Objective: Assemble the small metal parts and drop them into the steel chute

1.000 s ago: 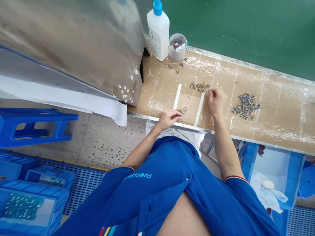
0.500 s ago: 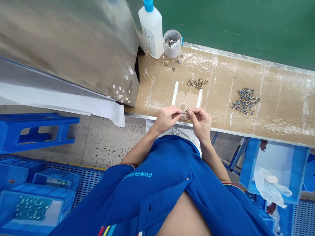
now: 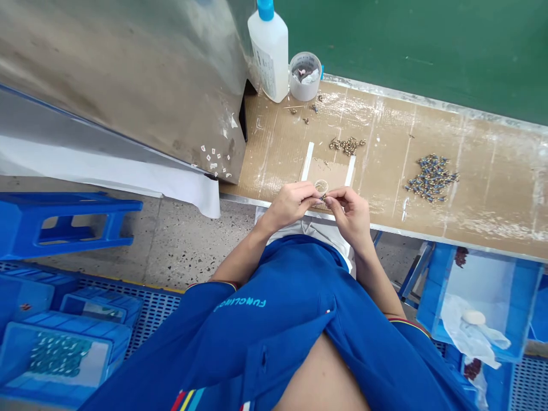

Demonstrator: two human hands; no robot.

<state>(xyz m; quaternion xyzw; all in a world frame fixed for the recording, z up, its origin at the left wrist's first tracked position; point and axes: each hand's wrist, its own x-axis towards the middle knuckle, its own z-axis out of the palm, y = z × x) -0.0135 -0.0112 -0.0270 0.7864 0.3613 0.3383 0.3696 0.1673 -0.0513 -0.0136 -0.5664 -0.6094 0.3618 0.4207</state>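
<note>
My left hand [image 3: 294,204] and my right hand [image 3: 350,214] meet fingertip to fingertip at the bench's near edge. Both are closed in a pinch around a tiny metal piece [image 3: 323,197], dark and gold, whose exact kind is too small to make out. Just beyond the fingertips a small round clear dish [image 3: 321,185] rests on a cardboard pad [image 3: 329,170] flanked by two white strips. Past the pad lies a pile of small gold-coloured metal parts [image 3: 347,146]. Farther right is a larger heap of blue-and-gold small parts [image 3: 432,178].
A white bottle with a blue cap [image 3: 269,54] and a tape roll [image 3: 305,76] holding scraps stand at the back left. A metal housing [image 3: 171,85] borders the bench's left. Blue crates [image 3: 436,291] sit below right; a blue stool [image 3: 68,222] is at left.
The view has shifted slightly, so the bench things appear a little farther right. My fingertips have drawn closer together around the small piece.
</note>
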